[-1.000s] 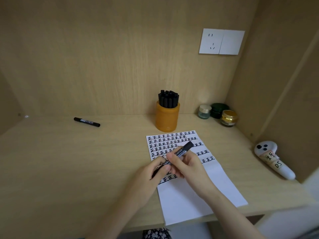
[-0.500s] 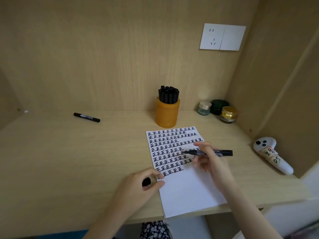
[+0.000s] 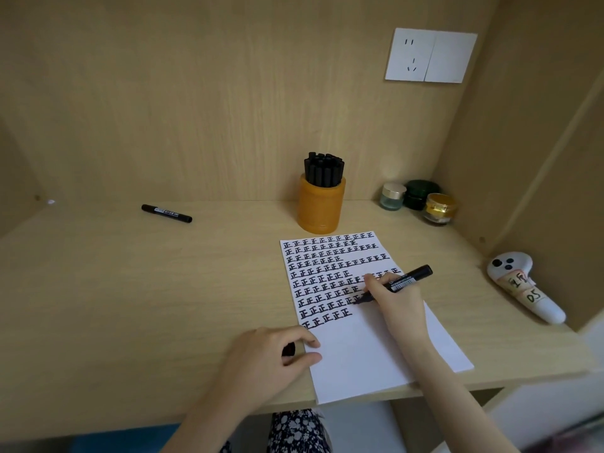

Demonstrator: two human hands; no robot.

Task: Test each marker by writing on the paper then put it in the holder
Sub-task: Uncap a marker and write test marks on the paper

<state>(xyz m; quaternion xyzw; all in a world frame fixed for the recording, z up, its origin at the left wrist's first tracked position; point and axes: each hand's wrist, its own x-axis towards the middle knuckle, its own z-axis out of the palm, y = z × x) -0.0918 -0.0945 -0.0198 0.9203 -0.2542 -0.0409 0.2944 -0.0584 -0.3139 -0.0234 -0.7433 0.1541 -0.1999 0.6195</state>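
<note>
My right hand grips an uncapped black marker in a writing hold, its tip down on the white paper at the end of a row of black characters. My left hand rests at the paper's left edge and pinches the black cap between thumb and fingers. An orange holder packed with several black markers stands upright behind the paper. One capped black marker lies alone on the desk at the far left.
Three small jars sit in the back right corner. A white controller with a handwritten label lies along the right wall. A wall socket is mounted on the back panel. The wooden desk's front edge runs below my hands.
The cap came off: my left hand drew back to the paper's edge with it. My right hand swung the marker out to the right, then brought its tip down onto the paper.
</note>
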